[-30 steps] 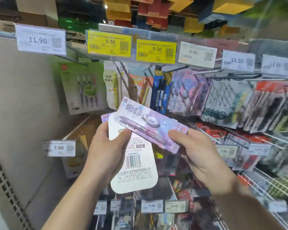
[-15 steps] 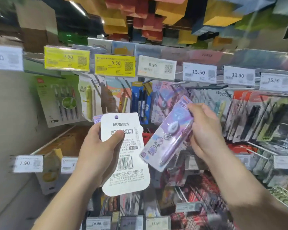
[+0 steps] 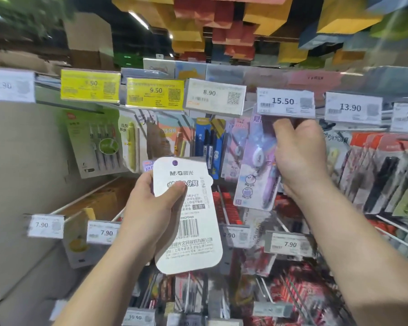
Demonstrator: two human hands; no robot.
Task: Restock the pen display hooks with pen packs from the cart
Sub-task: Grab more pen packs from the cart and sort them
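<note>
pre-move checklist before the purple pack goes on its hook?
1. Right hand has a grip on the purple pen pack: ok.
2. Pack raised to the top row, its top edge just under the 15.50 price tag: ok.
3. Pack's hang hole lined up with a hook: cannot tell, tag and fingers hide it.
4. Pack roughly upright: ok, slight tilt.
5. Left hand holds the white-backed pack low and to the left, away from the purple one: ok.
</note>
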